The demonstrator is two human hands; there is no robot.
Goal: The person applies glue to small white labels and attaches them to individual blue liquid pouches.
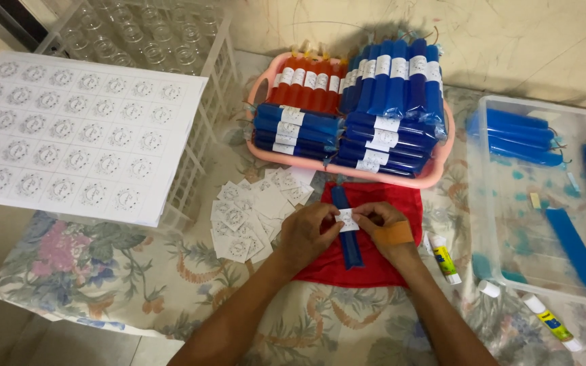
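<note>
white label on blue ice pop, pinched btwn both hands' fingers.

Bare forearms (sleeveless); right hand wears orange plaster.

Blue ice pop: a long, slim plastic tube of blue liquid, lying lengthwise on a red cloth, one end pointing away from the person.
Paper label: a small white printed square, sitting across the tube's middle.
</note>
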